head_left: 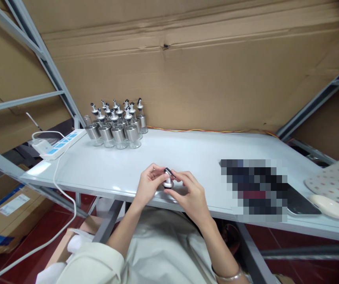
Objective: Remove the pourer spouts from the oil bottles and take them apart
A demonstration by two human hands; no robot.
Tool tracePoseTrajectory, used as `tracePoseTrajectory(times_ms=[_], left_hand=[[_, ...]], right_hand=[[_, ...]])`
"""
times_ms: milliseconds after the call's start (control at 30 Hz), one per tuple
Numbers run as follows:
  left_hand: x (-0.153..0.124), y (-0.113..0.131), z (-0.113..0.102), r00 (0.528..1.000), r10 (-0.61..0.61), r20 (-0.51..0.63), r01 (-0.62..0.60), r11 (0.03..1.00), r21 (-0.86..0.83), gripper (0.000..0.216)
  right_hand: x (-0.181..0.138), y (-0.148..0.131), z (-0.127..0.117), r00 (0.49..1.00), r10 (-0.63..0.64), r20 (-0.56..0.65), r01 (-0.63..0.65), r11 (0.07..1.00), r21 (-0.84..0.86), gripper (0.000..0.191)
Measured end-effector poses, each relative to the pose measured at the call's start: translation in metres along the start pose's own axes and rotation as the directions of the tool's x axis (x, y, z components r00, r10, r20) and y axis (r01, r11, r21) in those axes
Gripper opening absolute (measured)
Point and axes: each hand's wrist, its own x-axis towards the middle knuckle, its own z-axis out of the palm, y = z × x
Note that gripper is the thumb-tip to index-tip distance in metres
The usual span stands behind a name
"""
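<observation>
Both my hands meet over the near edge of the white table (205,154). Between them is a small silver pourer cap with a black spout (168,179). My left hand (149,184) curls its fingers round the cap's left side. My right hand (190,194) pinches it from the right with thumb and fingertips. The cap sits just above the tabletop, and I cannot tell if it touches. At the table's far left stands a cluster of several glass dispenser bottles with silver bands and spout caps (116,125).
A white and blue power strip (59,145) lies at the far left corner, its cable hanging over the edge. A blurred-out patch, a dark tablet (301,205), a cream mouse (329,206) and a dotted cloth (336,179) occupy the right. Cardboard lines the back wall.
</observation>
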Motion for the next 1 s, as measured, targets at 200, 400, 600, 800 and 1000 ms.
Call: tracePoseTrajectory(times_ms=[200,400,600,800,1000], left_hand=[[0.0011,0.0,0.0,1.0,0.008,-0.016,-0.008,1.0,0.016,0.039],[0.0019,-0.0004,-0.0001,1.0,0.004,-0.006,-0.004,1.0,0.019,0.04],[0.0018,-0.0014,-0.0008,1.0,-0.004,0.015,0.003,0.999,0.04,0.038],[0.0021,-0.0008,-0.0024,0.999,-0.024,0.046,0.022,0.999,0.05,0.038],[0.0038,-0.0019,-0.0048,0.995,-0.041,0.089,0.036,0.998,0.056,0.038]], right_hand=[[0.0005,-0.0041,-0.0015,0.999,-0.011,-0.042,0.012,1.0,0.021,0.044],[0.0014,-0.0062,-0.0019,0.997,-0.041,-0.073,0.042,0.999,0.011,0.043],[0.0018,-0.006,-0.0024,0.996,-0.037,-0.086,0.041,0.998,0.049,0.038],[0.0019,-0.0066,-0.0024,0.995,0.003,-0.098,0.004,0.997,0.072,0.038],[0.0025,-0.009,-0.0031,0.995,0.003,-0.103,0.005,0.997,0.08,0.036]])
